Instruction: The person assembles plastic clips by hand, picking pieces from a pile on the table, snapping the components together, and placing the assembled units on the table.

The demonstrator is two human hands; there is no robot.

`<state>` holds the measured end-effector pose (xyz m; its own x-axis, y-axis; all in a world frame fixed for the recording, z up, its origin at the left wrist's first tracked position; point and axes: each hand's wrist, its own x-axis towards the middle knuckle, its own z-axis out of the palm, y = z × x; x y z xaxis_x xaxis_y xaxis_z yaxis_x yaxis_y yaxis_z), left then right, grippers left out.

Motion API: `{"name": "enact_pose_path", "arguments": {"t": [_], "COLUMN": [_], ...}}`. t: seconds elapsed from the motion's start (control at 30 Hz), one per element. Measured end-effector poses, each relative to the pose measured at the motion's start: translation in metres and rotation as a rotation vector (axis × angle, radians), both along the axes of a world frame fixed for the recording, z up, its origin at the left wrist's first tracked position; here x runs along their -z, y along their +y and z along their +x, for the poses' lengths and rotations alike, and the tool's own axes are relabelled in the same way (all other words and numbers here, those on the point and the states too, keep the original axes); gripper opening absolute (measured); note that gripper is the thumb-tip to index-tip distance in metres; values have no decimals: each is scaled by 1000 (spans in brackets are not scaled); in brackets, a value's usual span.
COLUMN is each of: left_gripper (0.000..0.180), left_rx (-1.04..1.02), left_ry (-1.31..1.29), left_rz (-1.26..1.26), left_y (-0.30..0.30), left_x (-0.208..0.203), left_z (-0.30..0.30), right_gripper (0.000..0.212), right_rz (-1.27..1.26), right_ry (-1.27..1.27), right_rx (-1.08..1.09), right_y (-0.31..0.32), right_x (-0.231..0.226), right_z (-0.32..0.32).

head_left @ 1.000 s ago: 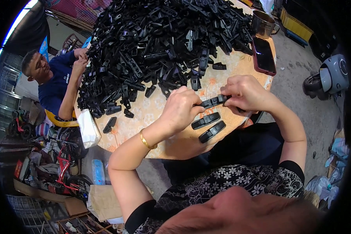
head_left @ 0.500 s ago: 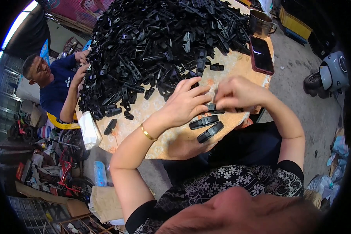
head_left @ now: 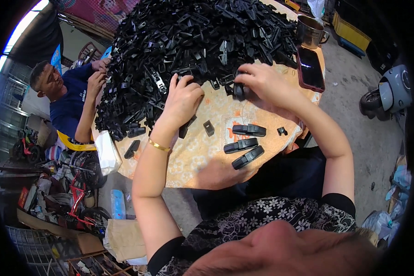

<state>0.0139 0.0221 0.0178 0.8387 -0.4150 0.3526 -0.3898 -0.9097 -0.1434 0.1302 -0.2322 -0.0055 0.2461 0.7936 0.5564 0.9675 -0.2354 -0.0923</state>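
Note:
A large heap of black plastic parts (head_left: 188, 46) covers the far half of the table. My left hand (head_left: 184, 99), with a gold bracelet at the wrist, lies over the heap's near edge, fingers apart and fingertips among the parts. To its right, my right hand (head_left: 266, 83) is closed on a black plastic part (head_left: 238, 91) at the heap's edge; its fingers partly cover it. Three long black clip-like pieces lie in a near row: an upper one (head_left: 249, 130), a middle one (head_left: 240, 146) and a lower one (head_left: 248, 158).
A small flat part (head_left: 209, 128) and small black bits (head_left: 282, 131) lie on the patterned tabletop (head_left: 193, 161). A phone (head_left: 310, 69) and a metal mug (head_left: 310, 32) stand at the right edge. Left, a co-worker (head_left: 69, 99) handles parts beside a white packet (head_left: 108, 154).
Both hands have moved away from the near row to the heap, the left one leftward, the right one farther off. The piece they were handling now lies uncovered at the top of the row.

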Motion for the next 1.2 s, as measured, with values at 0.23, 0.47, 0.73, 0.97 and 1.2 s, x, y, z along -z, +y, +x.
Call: {"name": "enact_pose_path", "arguments": {"t": [0.23,0.47,0.73,0.97,1.2], "left_gripper": [55,35,25,26,22], "left_rx": [289,235,11,-41,-32], "left_ry": [153,218,193,327,344], "left_rz": [-414,-440,-370,-547,-613], "left_y": [-52,-52,-62,-72,-75], "left_x": [4,3,-4,-1,1], "left_z": [-11,-14,-40,-43,-43], "right_gripper": [30,19,45,26,21], "right_rz": [103,25,-100,-146,14], "right_ry": [267,570,631,461,630], "right_rx": [-353,-65,-23,253,-149], "right_y": [1,-28,-20,-32,-29], "right_x": [1,-18,-4,-9,-10], "right_z": [-32,-29,-43,-44,-47]}}
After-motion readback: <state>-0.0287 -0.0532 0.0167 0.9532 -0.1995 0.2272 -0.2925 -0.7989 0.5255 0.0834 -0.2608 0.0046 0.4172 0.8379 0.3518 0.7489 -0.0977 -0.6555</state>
